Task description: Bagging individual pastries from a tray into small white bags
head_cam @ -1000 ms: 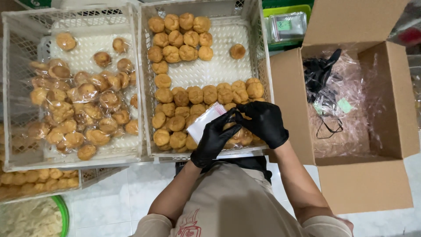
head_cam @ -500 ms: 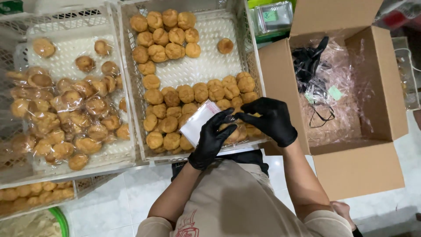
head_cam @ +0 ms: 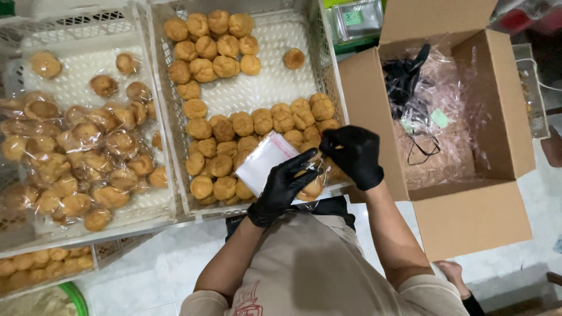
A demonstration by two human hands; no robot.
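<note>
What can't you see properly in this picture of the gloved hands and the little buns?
All in the head view:
- The bun going into the clear bag: mostly covered by the left hand and right hand.
- The black tangle in the cardboard box: veiled by crinkled plastic, too jumbled to identify.
- The lower crate of buns: cut off by the left edge and the crate above.
- The person's face: below the camera, out of view.

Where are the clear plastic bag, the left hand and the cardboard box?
clear plastic bag (head_cam: 264, 161), head view, on its flat upper part.
left hand (head_cam: 285, 186), head view, on the back of the black glove.
cardboard box (head_cam: 468, 219), head view, on the near flap.
</note>
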